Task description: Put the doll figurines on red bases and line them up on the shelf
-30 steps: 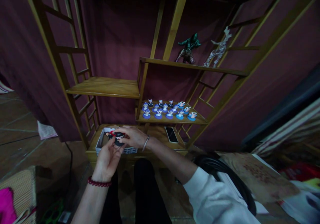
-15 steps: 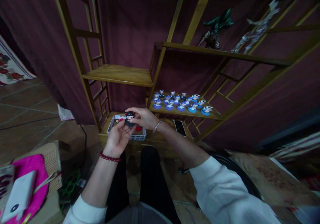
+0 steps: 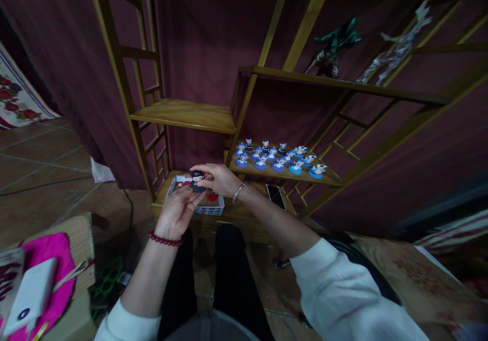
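A small figurine (image 3: 196,176) with black hair and a dark round base is held upright between my hands, over a box. My right hand (image 3: 220,179) grips it from the right, fingers around its head and thumb at its front. My left hand (image 3: 177,208), palm turned up, supports the dark base with its fingertips. Below, a white patterned cardboard box (image 3: 209,210) stands on the low shelf, partly covered by my hands. Inside it lie a red piece (image 3: 212,196) and other small figurine parts, too hidden to make out fully.
Several purple- and blue-based figurines (image 3: 261,162) stand in rows on the middle shelf (image 3: 328,179). A phone (image 3: 275,196) lies on the low shelf. Two statuettes occupy the upper shelf, a green one (image 3: 335,43) and a clear one (image 3: 400,46). A white device (image 3: 31,292) rests on pink cloth at left.
The view has shifted slightly. My left hand has turned a little and its fingers sit closer under the figurine's base. My right hand keeps its grip.
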`<state>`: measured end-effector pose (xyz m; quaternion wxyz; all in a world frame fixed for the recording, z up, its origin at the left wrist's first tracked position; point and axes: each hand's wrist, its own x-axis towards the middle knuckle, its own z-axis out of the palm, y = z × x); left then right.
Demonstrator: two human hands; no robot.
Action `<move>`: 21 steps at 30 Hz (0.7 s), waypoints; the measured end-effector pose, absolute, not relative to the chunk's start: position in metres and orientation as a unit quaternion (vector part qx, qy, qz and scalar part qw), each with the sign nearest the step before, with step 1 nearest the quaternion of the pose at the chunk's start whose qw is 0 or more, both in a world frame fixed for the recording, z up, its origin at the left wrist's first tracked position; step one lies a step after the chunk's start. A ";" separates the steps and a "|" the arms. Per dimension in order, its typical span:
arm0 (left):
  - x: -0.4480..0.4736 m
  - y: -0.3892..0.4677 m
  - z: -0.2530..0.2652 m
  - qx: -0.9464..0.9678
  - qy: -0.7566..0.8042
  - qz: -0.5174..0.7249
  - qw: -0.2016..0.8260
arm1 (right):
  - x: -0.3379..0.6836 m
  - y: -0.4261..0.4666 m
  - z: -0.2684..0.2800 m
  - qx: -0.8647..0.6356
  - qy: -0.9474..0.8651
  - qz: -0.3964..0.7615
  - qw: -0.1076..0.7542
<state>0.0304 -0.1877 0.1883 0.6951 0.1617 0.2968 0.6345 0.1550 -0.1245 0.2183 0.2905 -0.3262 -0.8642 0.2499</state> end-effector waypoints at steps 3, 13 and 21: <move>0.030 -0.187 0.189 0.168 0.307 0.633 0.690 | 0.153 -0.126 0.219 -0.329 -0.868 0.240 0.285; 0.032 -0.194 0.189 0.178 0.333 0.612 0.695 | 0.157 -0.132 0.220 -0.299 -0.897 0.205 0.253; 0.031 -0.189 0.206 0.188 0.326 0.647 0.664 | 0.154 -0.130 0.233 -0.280 -0.896 0.190 0.289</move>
